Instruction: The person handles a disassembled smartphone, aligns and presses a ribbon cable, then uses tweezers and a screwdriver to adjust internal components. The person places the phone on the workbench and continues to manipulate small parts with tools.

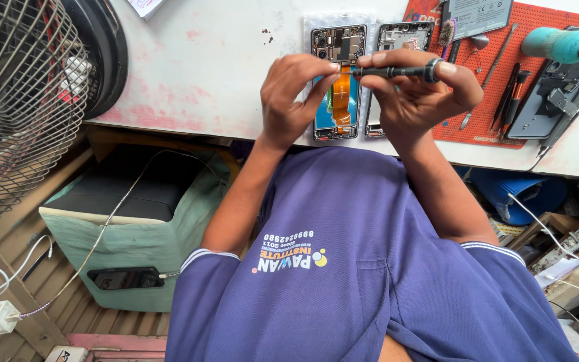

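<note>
Purple shirt front is filling the near view; above it the right hand is clamping a black screwdriver, shaft lying crosswise, tip pointing at the left hand, whose fingertips are pinching it just over the opened phone, that hand being nearer.

Bright even daylight, soft shadows, sharp focus, wide-angle edge distortion

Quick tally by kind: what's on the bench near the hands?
Opened phone bodies: 2
Screwdriver held in both hands: 1
Red work mat: 1
Teal-handled tool: 1
Total: 5
</note>
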`<action>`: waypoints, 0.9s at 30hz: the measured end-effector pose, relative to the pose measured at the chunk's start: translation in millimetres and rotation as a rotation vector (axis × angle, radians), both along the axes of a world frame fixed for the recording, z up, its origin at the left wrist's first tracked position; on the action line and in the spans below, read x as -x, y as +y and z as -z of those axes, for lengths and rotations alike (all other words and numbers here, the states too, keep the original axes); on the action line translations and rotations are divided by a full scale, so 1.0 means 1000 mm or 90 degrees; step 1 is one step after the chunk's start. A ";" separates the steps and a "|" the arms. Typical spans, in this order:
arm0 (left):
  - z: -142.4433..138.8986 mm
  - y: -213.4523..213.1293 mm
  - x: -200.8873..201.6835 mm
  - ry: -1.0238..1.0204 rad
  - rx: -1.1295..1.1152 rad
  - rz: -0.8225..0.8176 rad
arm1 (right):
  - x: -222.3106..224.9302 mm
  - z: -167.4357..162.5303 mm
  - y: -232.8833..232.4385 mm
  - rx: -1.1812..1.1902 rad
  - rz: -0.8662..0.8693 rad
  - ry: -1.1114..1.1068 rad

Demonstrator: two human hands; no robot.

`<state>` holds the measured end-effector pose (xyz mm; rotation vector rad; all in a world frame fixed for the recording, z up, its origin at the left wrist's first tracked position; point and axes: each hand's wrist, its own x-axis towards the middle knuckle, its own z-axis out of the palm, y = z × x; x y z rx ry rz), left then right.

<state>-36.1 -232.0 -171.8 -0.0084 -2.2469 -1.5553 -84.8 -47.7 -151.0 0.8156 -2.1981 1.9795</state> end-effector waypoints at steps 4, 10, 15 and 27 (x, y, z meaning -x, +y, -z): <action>0.004 -0.013 0.015 0.013 0.084 0.027 | 0.008 0.009 -0.007 -0.037 -0.024 0.035; 0.004 -0.028 0.020 0.002 0.149 0.068 | 0.024 0.020 -0.022 -0.056 -0.065 0.134; 0.005 -0.037 0.017 0.018 0.216 0.094 | 0.026 0.022 -0.032 -0.068 -0.088 0.141; 0.007 -0.048 0.019 0.053 0.326 0.103 | 0.022 0.023 -0.045 -0.069 -0.074 0.137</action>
